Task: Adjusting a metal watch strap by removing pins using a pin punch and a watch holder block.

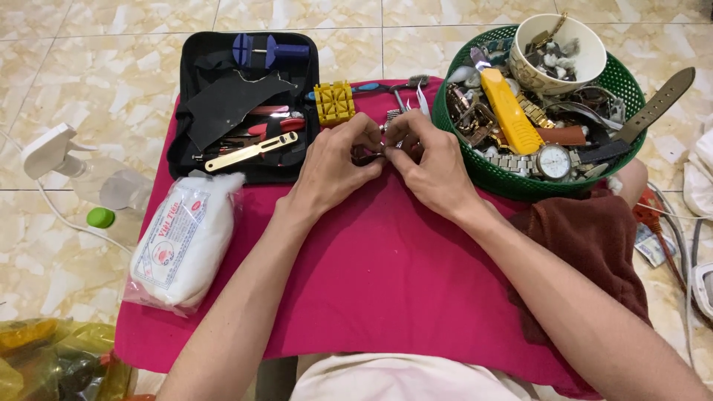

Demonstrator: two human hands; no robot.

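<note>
Both my hands meet over the far middle of a magenta cloth point(371, 282). My left hand point(334, 167) and my right hand point(427, 167) pinch a small dark metal piece point(373, 155) between their fingertips; most of it is hidden, and it looks like a watch part. A metal watch band point(393, 115) lies just beyond the fingers. A yellow block-shaped watch holder point(334, 102) sits on the cloth just behind my left hand.
An open black tool case point(200, 141) with pliers and a blue tool lies at the back left. A green basket point(512, 178) full of watches, straps and a bowl stands at the right. A white cotton bag point(182, 241), a spray bottle point(82, 174) and a brown cloth point(594, 238) flank the work area.
</note>
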